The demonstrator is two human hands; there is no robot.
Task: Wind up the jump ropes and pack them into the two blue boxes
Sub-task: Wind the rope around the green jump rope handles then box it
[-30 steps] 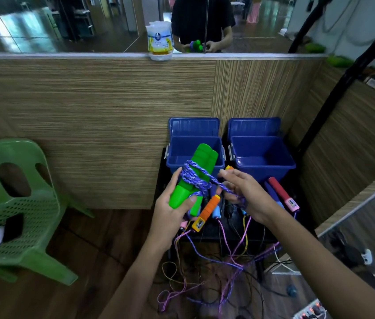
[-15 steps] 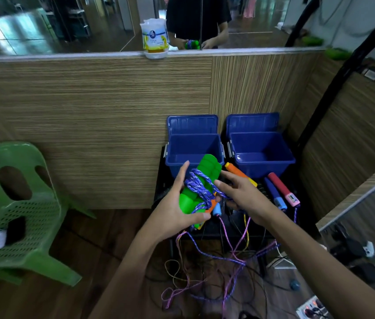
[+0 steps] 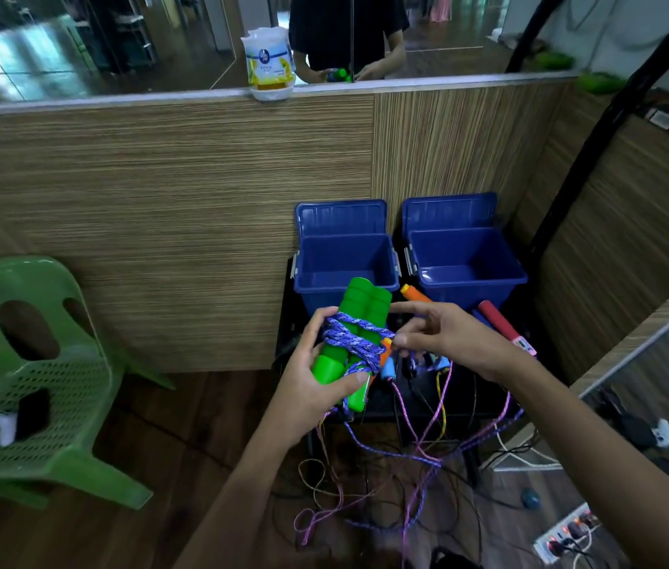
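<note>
One green plastic chair (image 3: 37, 388) far left. Two green handles (image 3: 349, 338) side by side, gripped by the left hand (image 3: 312, 388), thumb curled over their lower end, fingers wrapped behind. Several turns of purple-and-white rope (image 3: 349, 342) around both handles, just beyond the thumb. Right hand (image 3: 443, 338) pinching that rope at its fingertips, index finger extended. Two open blue boxes (image 3: 349, 260) beyond the fingers, apparently empty. Red handle (image 3: 503, 324) and orange handle (image 3: 414, 292) lying past the right hand. Tangled loose cords (image 3: 406, 466) below both hands.
</note>
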